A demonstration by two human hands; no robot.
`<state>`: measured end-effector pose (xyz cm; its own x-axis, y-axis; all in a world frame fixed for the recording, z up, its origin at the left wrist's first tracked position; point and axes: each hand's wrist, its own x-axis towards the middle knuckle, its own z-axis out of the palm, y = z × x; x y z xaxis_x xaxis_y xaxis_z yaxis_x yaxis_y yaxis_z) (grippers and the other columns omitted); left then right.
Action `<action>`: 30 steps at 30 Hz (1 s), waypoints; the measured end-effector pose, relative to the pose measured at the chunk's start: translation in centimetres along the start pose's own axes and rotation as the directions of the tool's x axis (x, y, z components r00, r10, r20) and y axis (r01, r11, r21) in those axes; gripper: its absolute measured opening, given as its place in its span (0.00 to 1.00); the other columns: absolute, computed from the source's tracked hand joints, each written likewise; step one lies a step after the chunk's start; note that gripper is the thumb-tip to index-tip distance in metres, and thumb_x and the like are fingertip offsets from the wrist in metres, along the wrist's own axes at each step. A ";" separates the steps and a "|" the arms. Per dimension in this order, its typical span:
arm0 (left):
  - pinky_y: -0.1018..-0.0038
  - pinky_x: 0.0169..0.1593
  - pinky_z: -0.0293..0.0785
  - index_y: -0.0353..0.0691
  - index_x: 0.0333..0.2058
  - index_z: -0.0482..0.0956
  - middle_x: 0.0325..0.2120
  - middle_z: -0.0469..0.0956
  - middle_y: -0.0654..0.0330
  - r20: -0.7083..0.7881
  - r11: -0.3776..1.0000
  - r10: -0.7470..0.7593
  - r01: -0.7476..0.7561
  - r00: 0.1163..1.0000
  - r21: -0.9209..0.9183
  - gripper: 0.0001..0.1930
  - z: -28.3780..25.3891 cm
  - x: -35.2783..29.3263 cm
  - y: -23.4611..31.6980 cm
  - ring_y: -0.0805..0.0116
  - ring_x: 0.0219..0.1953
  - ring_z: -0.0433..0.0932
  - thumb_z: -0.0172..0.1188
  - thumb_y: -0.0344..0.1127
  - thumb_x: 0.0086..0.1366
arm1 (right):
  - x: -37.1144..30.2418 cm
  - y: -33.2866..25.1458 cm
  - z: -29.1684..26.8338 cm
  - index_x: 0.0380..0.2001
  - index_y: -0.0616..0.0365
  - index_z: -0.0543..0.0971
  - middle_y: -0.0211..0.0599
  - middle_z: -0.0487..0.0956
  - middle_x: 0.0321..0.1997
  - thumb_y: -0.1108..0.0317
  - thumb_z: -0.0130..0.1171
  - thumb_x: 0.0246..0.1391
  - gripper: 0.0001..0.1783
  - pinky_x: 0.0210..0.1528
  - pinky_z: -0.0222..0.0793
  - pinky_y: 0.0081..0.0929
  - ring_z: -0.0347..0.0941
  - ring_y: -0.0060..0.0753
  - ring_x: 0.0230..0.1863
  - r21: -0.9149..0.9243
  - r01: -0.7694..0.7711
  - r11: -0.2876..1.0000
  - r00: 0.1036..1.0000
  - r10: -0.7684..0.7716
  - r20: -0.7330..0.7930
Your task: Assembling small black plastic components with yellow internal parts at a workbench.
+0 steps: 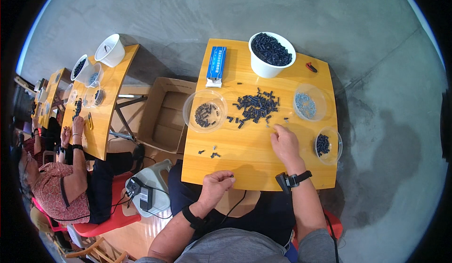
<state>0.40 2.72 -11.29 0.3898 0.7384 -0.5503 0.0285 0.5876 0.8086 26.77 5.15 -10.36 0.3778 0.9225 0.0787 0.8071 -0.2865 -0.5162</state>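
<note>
My left hand (218, 187) is at the front edge of the wooden table (254, 164), its thumb and fingers pinched on a small black part (231, 176). My right hand (286, 145) reaches over the table, fingers curled together just in front of a loose pile of small black plastic pieces (256, 106). Whatever lies between its fingertips is too small to make out. A few small dark pieces (215, 155) lie apart, beyond my left hand. To the right are a clear tub of small silvery-blue metal pieces (306, 106) and a clear tub of black pieces (323, 144).
A clear round tub (188, 114) with small dark parts stands left of the pile. Farther back are a blue box (216, 65), a white bucket (264, 69) full of black pieces and red-black snips (311, 67). Left, beyond a cardboard box (162, 117), a person (66, 183) works at another table.
</note>
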 end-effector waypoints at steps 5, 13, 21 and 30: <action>0.82 0.29 0.72 0.29 0.39 0.76 0.25 0.77 0.61 0.009 1.000 -0.020 0.020 1.000 -0.002 0.11 -0.1 0.2 0.0 0.77 0.25 0.75 0.61 0.25 0.57 | 1.1 -0.1 1.0 0.38 0.58 0.77 0.47 0.77 0.31 0.70 0.57 0.46 0.12 0.36 0.70 0.42 0.74 0.50 0.33 0.000 0.122 0.992 0.990 -0.122 -0.072; 0.82 0.28 0.69 0.28 0.38 0.77 0.24 0.77 0.62 -0.010 1.000 -0.019 0.019 1.000 -0.020 0.10 -0.2 0.2 -0.2 0.78 0.24 0.74 0.60 0.26 0.57 | 1.0 -1.0 1.2 0.34 0.60 0.78 0.47 0.76 0.29 0.72 0.57 0.45 0.10 0.34 0.70 0.41 0.74 0.50 0.31 0.067 0.137 0.988 0.989 -0.133 -0.070; 0.82 0.29 0.71 0.30 0.38 0.76 0.24 0.76 0.62 0.008 0.999 -0.038 0.038 0.999 0.018 0.09 0.0 0.8 0.4 0.76 0.25 0.75 0.59 0.26 0.59 | 1.3 -1.4 1.0 0.33 0.60 0.78 0.47 0.76 0.28 0.72 0.56 0.46 0.09 0.34 0.70 0.40 0.73 0.50 0.31 0.013 0.186 0.982 0.982 -0.186 -0.030; 0.81 0.31 0.73 0.33 0.37 0.77 0.26 0.78 0.61 0.052 0.998 -0.037 0.040 0.998 -0.055 0.07 0.0 0.5 0.5 0.76 0.27 0.77 0.60 0.26 0.58 | 2.1 -3.2 1.6 0.28 0.59 0.77 0.47 0.74 0.26 0.70 0.54 0.49 0.05 0.32 0.69 0.42 0.73 0.50 0.29 0.076 0.239 0.968 0.971 -0.239 -0.011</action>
<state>0.60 3.36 -11.17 0.4355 0.6978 -0.5687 -0.0061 0.6340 0.7733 24.26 8.46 -9.93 0.1789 0.9614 0.2091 0.8373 -0.0372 -0.5454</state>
